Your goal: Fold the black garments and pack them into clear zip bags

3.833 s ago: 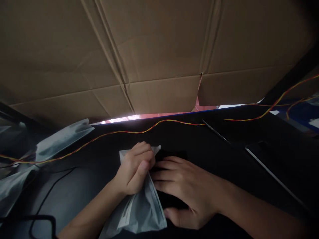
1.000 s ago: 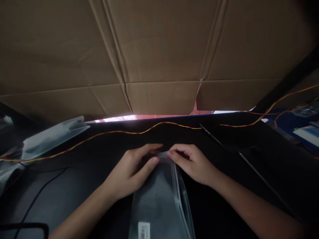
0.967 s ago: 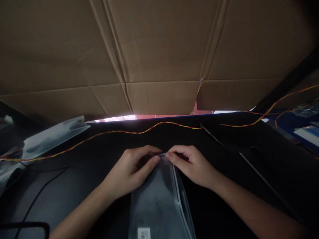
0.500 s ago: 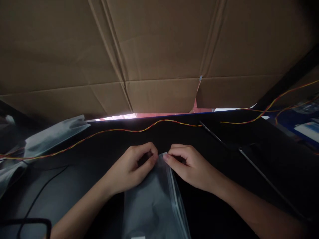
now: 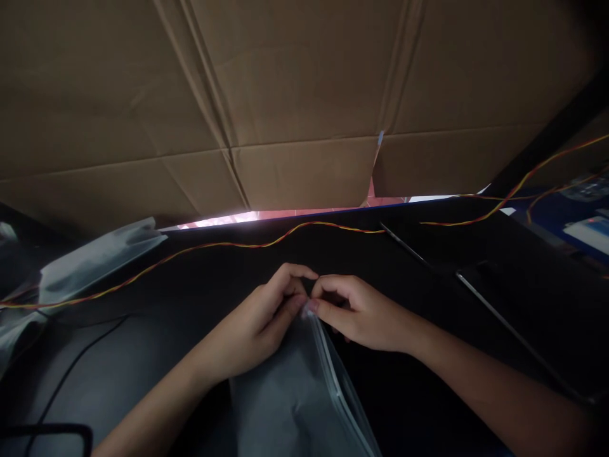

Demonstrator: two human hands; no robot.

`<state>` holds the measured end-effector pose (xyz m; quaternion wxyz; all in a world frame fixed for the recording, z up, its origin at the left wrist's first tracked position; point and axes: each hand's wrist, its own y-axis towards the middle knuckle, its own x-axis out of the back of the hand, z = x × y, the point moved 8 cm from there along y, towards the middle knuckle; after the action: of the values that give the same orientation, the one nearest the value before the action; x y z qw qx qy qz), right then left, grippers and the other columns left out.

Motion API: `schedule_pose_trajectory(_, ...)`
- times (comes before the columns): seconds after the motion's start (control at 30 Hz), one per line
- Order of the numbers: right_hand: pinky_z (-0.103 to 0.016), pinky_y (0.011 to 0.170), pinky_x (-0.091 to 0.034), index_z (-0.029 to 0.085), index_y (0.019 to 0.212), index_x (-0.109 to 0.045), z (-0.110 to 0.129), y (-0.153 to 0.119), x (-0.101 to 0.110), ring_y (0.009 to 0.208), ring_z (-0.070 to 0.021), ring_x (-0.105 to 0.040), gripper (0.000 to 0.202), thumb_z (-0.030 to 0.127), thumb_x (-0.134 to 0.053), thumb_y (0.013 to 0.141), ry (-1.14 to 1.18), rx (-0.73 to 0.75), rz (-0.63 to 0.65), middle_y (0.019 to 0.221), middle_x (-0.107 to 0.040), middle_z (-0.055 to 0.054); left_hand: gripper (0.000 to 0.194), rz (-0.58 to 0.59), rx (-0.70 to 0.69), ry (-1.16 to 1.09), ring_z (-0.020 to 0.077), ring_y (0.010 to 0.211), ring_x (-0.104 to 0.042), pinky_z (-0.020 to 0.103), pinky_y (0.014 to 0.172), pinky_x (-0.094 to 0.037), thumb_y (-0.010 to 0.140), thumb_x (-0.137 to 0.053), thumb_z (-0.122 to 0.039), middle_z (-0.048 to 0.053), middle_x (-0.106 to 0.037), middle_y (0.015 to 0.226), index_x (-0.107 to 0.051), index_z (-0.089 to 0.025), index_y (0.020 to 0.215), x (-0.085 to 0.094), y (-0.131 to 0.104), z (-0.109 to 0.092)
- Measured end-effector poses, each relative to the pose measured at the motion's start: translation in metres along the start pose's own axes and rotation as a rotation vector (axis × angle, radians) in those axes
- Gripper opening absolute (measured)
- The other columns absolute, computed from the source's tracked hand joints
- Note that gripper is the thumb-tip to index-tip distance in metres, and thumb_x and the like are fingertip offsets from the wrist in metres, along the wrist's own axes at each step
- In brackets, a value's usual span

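A frosted plastic zip bag (image 5: 290, 400) lies in front of me, its zip strip running along the right side. At its far corner, my left hand (image 5: 273, 314) pinches the plastic between thumb and fingers, the index finger reaching over toward the other hand. My right hand (image 5: 359, 311) grips the same corner from the right, thumb on top near the end of the zip strip. The two hands' fingertips meet or nearly meet there. Below the corner the bag's right edge gapes a little. Its near end runs out of view.
A twisted red-yellow wire (image 5: 214, 244) crosses the black table (image 5: 157, 355). More plastic bags (image 5: 99, 257) lie at left, with a thin black cable (image 5: 71, 368). A dark flat panel with a shiny edge (image 5: 514, 336) is at right. Cardboard (image 5: 304, 82) stands behind.
My hands have drawn closer together at the bag's corner, and my left index finger now stretches across. The bag's right edge has spread further to the right.
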<state>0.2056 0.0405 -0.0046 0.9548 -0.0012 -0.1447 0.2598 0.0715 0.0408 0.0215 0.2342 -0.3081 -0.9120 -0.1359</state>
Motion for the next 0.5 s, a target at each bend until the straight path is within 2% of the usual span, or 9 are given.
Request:
schedule_pose_trajectory(0.07, -0.024, 0.057, -0.038, 0.02, 0.084, -0.062, -0.001, 0.0, -0.001, 0.064, -0.0108, -0.053, 0.022, 0.032, -0.063, 0.103, 0.024, -0.007, 0.002, 0.07, -0.056, 0.005, 0.026, -0.035, -0.019, 0.028, 0.0157, 0.086, -0.064, 0.029, 0.079, -0.05, 0.114, -0.042, -0.028, 0.0, -0.066, 0.095, -0.047, -0.026, 0.14, 0.0, 0.0, -0.001)
schedule_pose_trajectory(0.13, -0.023, 0.057, -0.038, 0.02, 0.08, -0.062, 0.001, 0.0, -0.002, 0.064, -0.0099, -0.051, 0.02, 0.026, -0.066, 0.098, 0.023, 0.005, 0.006, 0.069, -0.055, 0.005, 0.025, -0.133, -0.021, 0.102, 0.0148, 0.08, -0.061, 0.028, 0.075, -0.049, 0.114, -0.041, -0.026, -0.001, -0.063, 0.092, -0.047, -0.026, 0.138, 0.01, 0.0, 0.006)
schedule_pose_trajectory(0.2, -0.023, 0.056, -0.036, 0.02, 0.074, -0.061, 0.001, -0.003, -0.007, 0.064, -0.009, -0.048, 0.019, 0.023, -0.07, 0.091, 0.017, -0.004, 0.056, 0.069, -0.054, 0.006, 0.023, -0.265, 0.006, 0.2, 0.0148, 0.075, -0.058, 0.028, 0.072, -0.048, 0.113, -0.042, -0.027, -0.002, -0.061, 0.091, -0.049, -0.026, 0.135, 0.031, 0.0, 0.019)
schedule_pose_trajectory(0.3, -0.022, 0.053, -0.035, 0.02, 0.072, -0.065, -0.004, -0.012, -0.024, 0.063, -0.009, -0.047, 0.017, 0.025, -0.078, 0.083, -0.005, -0.075, 0.27, 0.069, -0.056, 0.006, 0.022, -0.397, 0.067, 0.329, 0.018, 0.082, -0.063, 0.032, 0.078, -0.052, 0.112, -0.046, -0.034, 0.002, -0.066, 0.099, -0.053, -0.025, 0.131, 0.07, 0.002, 0.04)
schedule_pose_trajectory(0.4, -0.022, 0.053, -0.038, 0.022, 0.077, -0.073, -0.005, -0.023, -0.035, 0.063, -0.0098, -0.052, 0.018, 0.035, -0.08, 0.085, -0.032, -0.095, 0.456, 0.069, -0.061, 0.005, 0.028, -0.325, 0.104, 0.496, 0.0249, 0.103, -0.07, 0.04, 0.094, -0.056, 0.111, -0.047, -0.04, 0.007, -0.073, 0.116, -0.06, -0.025, 0.13, 0.091, 0.005, 0.043)
schedule_pose_trajectory(0.47, -0.024, 0.052, -0.036, 0.022, 0.079, -0.076, -0.002, -0.023, -0.031, 0.059, -0.01, -0.051, 0.026, 0.044, -0.078, 0.092, -0.053, -0.069, 0.45, 0.066, -0.061, 0.005, 0.033, -0.239, 0.08, 0.663, 0.0307, 0.12, -0.07, 0.049, 0.108, -0.053, 0.109, -0.049, -0.045, 0.008, -0.074, 0.129, -0.067, -0.026, 0.131, 0.087, 0.0, 0.029)
schedule_pose_trajectory(0.5, -0.025, 0.052, -0.035, 0.021, 0.077, -0.076, 0.0, -0.019, -0.024, 0.058, -0.01, -0.051, 0.032, 0.047, -0.075, 0.095, -0.078, -0.04, 0.388, 0.064, -0.06, 0.004, 0.036, -0.216, 0.068, 0.752, 0.0333, 0.126, -0.068, 0.053, 0.113, -0.051, 0.108, -0.051, -0.048, 0.008, -0.074, 0.135, -0.069, -0.028, 0.133, 0.08, -0.007, 0.02)
